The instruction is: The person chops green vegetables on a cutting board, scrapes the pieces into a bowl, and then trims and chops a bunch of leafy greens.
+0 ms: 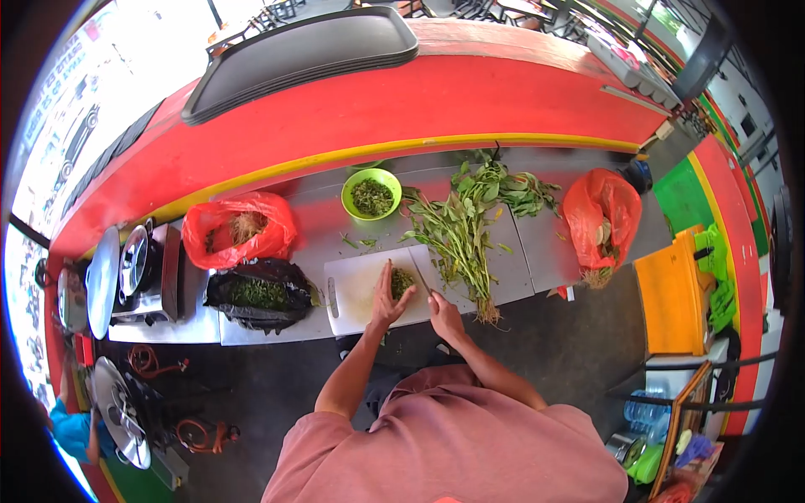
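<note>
A steel-topped counter [323, 239] runs along a low red wall [470, 96] above a dark floor. At its near side, a white cutting board [352, 272] lies close to the front edge, so a hard push towards the body might tip or slide it. The chopped greens [403, 282] sit in a small heap on the board, between the hands. The left hand [386, 303] is loosely open, fingers extended beside the heap; whether its fingertips press on the greens I cannot tell. The right hand [444, 318] is closed around the handle of a knife [419, 264], its blade pointing away from the body. With those extended fingers near the blade, a slip or a glance aside could mean a cut; loose bits could also scatter off the board.

To the right, a leafy bundle [465, 226] with its roots on lies just beside the board and limits sideways room for the knife elbow. To the left, an open black bag [260, 293] of greens crowds that side. Beyond the board, a green bowl [371, 194] holds more cut pieces; a careless reach might knock it. Farther off stand a red bag [241, 230] and a stove [168, 281] at the left, and another red bag [601, 218] at the right. Dark trays [310, 50] rest on the wall's top
</note>
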Motion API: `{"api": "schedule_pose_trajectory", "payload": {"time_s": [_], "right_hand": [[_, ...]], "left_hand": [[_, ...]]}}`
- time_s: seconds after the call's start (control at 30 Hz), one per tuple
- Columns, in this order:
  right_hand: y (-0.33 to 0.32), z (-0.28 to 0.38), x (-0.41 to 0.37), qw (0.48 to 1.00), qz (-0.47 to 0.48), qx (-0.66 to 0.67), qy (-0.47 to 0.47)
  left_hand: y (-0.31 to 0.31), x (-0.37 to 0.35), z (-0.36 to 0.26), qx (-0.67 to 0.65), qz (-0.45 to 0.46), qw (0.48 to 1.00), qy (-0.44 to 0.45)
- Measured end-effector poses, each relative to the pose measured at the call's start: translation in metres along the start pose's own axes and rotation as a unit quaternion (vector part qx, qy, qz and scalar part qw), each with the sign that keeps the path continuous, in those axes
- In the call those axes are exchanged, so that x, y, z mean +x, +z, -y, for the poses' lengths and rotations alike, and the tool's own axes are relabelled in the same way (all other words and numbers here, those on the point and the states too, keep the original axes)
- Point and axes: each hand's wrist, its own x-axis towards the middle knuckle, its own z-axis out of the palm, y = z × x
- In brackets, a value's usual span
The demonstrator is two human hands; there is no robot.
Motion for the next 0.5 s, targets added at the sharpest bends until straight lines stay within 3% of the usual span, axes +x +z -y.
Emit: {"api": "schedule_pose_trajectory", "payload": {"time_s": [0.1, 0.17, 0.27, 0.33, 0.37, 0.43, 0.5], "right_hand": [[-0.023, -0.012, 0.003, 0.999, 0.026, 0.039, 0.007], [-0.037, -0.017, 0.002, 0.998, 0.045, 0.030, 0.004], [-0.034, -0.049, 0.000, 0.998, 0.031, 0.044, -0.018], [-0.029, -0.072, 0.001, 0.998, 0.052, 0.031, 0.026], [-0.023, -0.085, 0.004, 0.997, 0.042, 0.055, -0.015], [-0.023, -0.084, 0.003, 0.998, 0.054, 0.041, -0.011], [-0.027, -0.071, 0.001, 0.996, 0.076, 0.039, 0.008]], "left_hand": [[-0.016, -0.016, -0.006, -0.037, -0.110, 0.991, -0.068], [-0.031, -0.029, 0.006, 0.040, -0.223, 0.971, -0.072], [-0.064, -0.048, 0.011, 0.271, -0.371, 0.878, -0.132], [-0.074, -0.066, 0.025, 0.347, -0.357, 0.833, -0.241], [-0.081, -0.074, 0.033, 0.350, -0.356, 0.833, -0.240], [-0.089, -0.085, 0.044, 0.288, -0.254, 0.885, -0.263], [-0.089, -0.087, 0.054, 0.282, -0.256, 0.886, -0.265]]}}
